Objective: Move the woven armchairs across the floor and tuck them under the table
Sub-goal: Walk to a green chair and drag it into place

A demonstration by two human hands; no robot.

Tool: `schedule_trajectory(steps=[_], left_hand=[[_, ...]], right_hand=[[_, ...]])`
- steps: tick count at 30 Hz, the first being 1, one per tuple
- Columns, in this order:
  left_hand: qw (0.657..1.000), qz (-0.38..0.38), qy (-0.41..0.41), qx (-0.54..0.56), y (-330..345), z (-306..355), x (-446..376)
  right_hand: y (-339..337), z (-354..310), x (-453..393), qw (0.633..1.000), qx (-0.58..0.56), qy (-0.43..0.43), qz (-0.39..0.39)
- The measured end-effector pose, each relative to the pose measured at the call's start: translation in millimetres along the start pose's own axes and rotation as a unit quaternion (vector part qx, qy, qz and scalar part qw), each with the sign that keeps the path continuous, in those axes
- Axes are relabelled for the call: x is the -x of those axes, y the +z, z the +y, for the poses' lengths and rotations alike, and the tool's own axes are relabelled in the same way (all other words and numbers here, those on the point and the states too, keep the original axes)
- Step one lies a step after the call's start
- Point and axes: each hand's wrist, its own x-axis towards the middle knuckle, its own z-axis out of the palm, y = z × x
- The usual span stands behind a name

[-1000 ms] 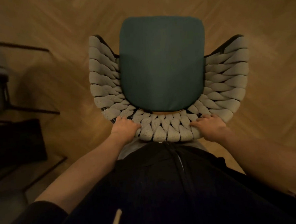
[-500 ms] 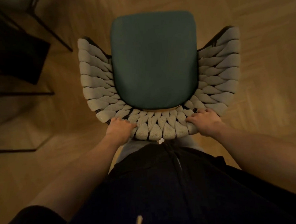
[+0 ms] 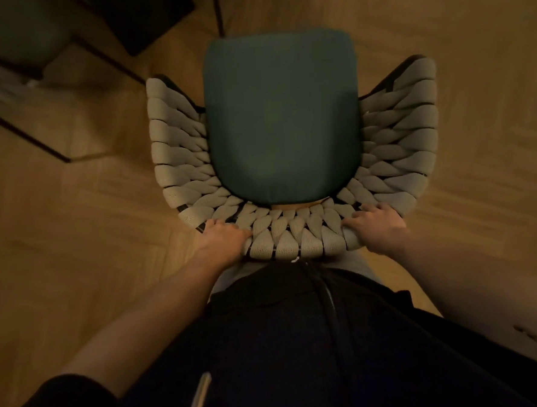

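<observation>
I look straight down on a woven armchair (image 3: 179,152) with pale grey braided straps round its back and arms and a teal seat cushion (image 3: 282,117). My left hand (image 3: 223,237) grips the top of the backrest on its left side. My right hand (image 3: 377,223) grips the same rim on the right, fingers curled over the weave. The chair stands right in front of my body on the wooden floor. No tabletop shows in this view.
At the upper left stand thin black metal legs (image 3: 30,139) and the dark seat of another piece of furniture (image 3: 142,16). One black leg (image 3: 217,11) rises just beyond the chair's front edge. Herringbone wooden floor (image 3: 482,127) spreads to the right.
The chair and I have turned leftward together; the dark furniture and its black legs have swung from the left edge up to the top left. Both hands keep their hold.
</observation>
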Motion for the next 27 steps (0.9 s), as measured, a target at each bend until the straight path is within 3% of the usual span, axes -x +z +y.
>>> schedule_trajectory(steps=[12, 19, 24, 26, 27], left_hand=[[0.980, -0.012, -0.102, 0.172, 40.1, 40.8, 24.5], [0.963, 0.009, -0.141, 0.232, 47.7, 58.2, 26.4], [0.936, 0.052, -0.174, 0.301, 53.8, 62.7, 38.2], [0.886, 0.127, -0.224, 0.385, 56.2, 70.4, 52.3], [0.845, 0.187, -0.270, 0.421, 56.7, 74.3, 59.2]], right_hand=[[-51.8, 18.1, -32.5, 0.984, 0.158, -0.082, 0.033], [-67.9, 25.1, -45.5, 0.978, 0.167, -0.104, 0.070], [-63.4, 31.2, -38.2, 0.988, 0.048, -0.092, 0.113], [-55.4, 29.7, -23.4, 0.983, -0.078, -0.053, 0.160], [-51.9, 26.7, -14.3, 0.964, -0.170, -0.016, 0.205]])
